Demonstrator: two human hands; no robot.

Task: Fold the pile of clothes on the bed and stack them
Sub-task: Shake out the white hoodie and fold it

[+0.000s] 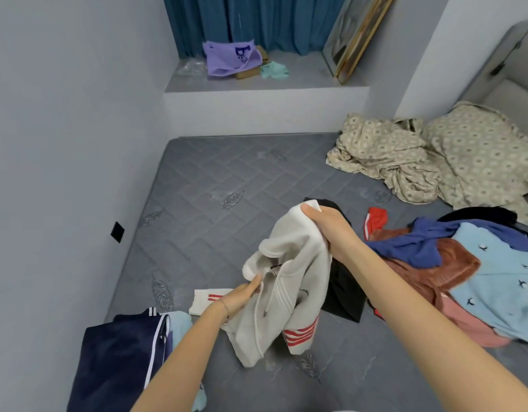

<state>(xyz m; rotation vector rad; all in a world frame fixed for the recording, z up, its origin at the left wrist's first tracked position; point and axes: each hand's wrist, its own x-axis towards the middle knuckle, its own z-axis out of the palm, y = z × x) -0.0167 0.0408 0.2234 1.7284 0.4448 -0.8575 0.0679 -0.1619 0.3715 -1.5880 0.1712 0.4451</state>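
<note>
A white zip hoodie with red stripes hangs bunched above the grey mattress. My right hand grips its top edge and lifts it. My left hand pinches the fabric lower down, near the zip. One striped sleeve trails on the mattress behind my left hand. To the right lies the unfolded pile: blue, rust, pink and light blue garments, with a black piece beside it. A folded navy garment with white stripes lies at the lower left, over a light blue one.
Crumpled patterned bedding and a pillow fill the far right corner. A red item lies by the pile. The wall runs along the left. A ledge behind holds a purple bag, boxes and a leaning frame.
</note>
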